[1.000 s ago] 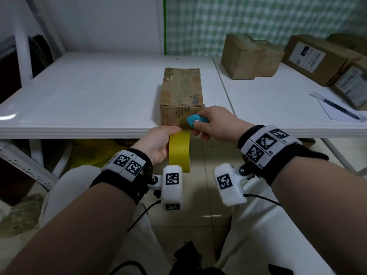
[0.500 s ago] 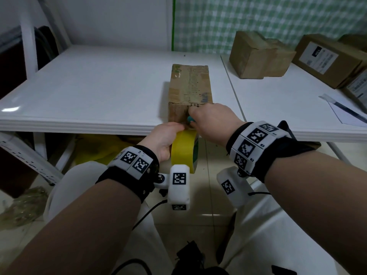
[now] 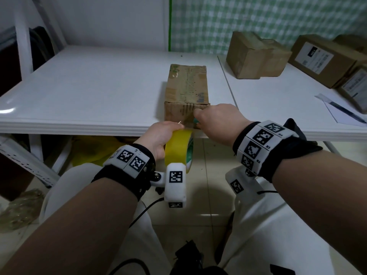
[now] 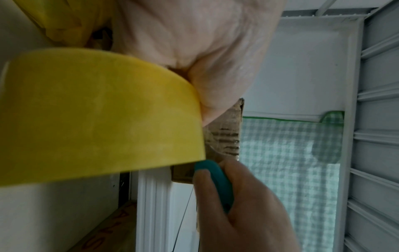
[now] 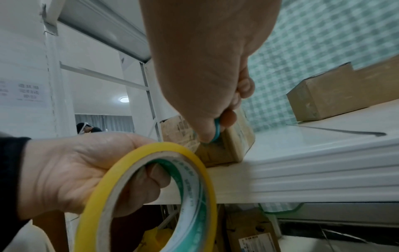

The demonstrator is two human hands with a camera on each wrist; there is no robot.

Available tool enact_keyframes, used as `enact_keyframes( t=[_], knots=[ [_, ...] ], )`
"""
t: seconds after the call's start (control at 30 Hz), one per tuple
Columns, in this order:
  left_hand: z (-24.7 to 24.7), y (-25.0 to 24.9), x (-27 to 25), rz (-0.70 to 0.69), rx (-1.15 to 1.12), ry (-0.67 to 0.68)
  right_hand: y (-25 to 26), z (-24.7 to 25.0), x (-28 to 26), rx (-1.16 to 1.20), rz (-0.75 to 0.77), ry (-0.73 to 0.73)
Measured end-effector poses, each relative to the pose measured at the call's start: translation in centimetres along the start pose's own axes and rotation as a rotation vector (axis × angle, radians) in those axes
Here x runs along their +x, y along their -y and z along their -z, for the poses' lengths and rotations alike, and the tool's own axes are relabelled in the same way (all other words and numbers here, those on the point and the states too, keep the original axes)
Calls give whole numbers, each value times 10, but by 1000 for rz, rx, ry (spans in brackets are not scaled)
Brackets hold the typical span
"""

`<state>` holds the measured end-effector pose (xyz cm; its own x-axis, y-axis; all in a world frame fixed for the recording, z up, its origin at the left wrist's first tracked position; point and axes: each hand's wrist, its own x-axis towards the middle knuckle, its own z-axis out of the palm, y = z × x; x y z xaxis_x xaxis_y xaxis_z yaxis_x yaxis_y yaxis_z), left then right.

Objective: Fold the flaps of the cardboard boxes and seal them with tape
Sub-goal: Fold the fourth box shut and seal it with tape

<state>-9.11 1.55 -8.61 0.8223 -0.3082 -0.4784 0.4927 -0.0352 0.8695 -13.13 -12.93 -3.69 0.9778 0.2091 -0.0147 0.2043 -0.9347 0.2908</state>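
A long closed cardboard box (image 3: 186, 90) lies on the white table (image 3: 89, 92), its near end at the front edge. My left hand (image 3: 160, 137) grips a yellow tape roll (image 3: 177, 148) just below that edge, fingers through the core (image 5: 155, 177). My right hand (image 3: 216, 120) pinches a small teal cutter (image 4: 218, 180) against the box's near end face (image 5: 215, 153), where a strip of tape runs from the roll (image 4: 97, 110) onto the cardboard. The cutter's blade is hidden.
Two plain cardboard boxes (image 3: 256, 56) stand at the back of the right table. Labelled boxes (image 3: 325, 60) sit at the far right, with a sheet of paper and a pen (image 3: 345, 112) near them. Yellow material lies under the table (image 3: 93, 151).
My right hand has moved forward from beside the roll to the box's end face, so the cutter is now mostly hidden. The left hand and roll stay under the table edge.
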Motion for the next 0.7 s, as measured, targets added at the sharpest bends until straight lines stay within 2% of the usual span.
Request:
enact_keyframes(
  t=[0.13, 0.23, 0.4, 0.57, 0.7],
  knots=[
    [1, -1, 1, 13, 57, -10, -9, -6, -8, 45, -74, 95],
    [3, -4, 0, 37, 119, 9, -11, -10, -11, 212, -151, 131],
    [4, -7, -5, 53, 195, 60, -11, -9, -18, 517, -176, 123],
    [2, -9, -12, 19, 159, 137, -9, -14, -21, 1070, -370, -21],
    [1, -11, -17, -17, 181, 206, -9, -11, -23, 1263, -339, -105]
  ],
)
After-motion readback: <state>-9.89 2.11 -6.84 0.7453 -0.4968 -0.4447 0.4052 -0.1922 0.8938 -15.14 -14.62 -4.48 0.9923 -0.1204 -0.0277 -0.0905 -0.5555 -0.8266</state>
